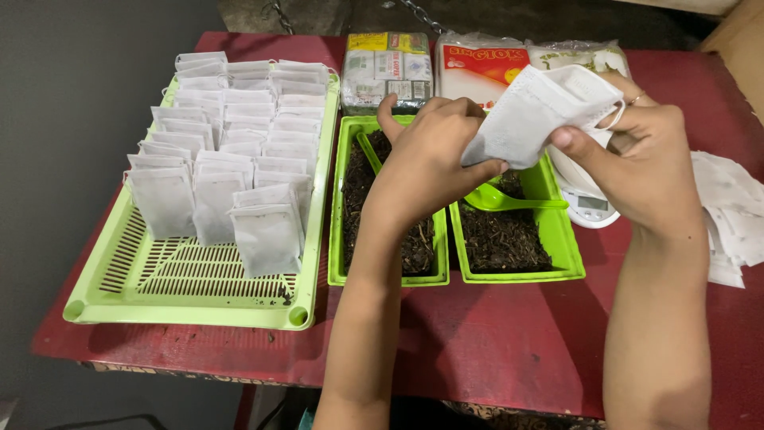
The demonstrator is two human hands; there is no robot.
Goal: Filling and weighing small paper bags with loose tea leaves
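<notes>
Over red table (509, 334), hands (434, 151) pinching pouch (537, 115)

Red table (493, 342), worn front edge; dark grey floor (72, 119) around.

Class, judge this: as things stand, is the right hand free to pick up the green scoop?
Probably not at once. The right hand pinches a white pouch together with the left hand. The scoop lies uncovered just below, in the right tray.
</notes>
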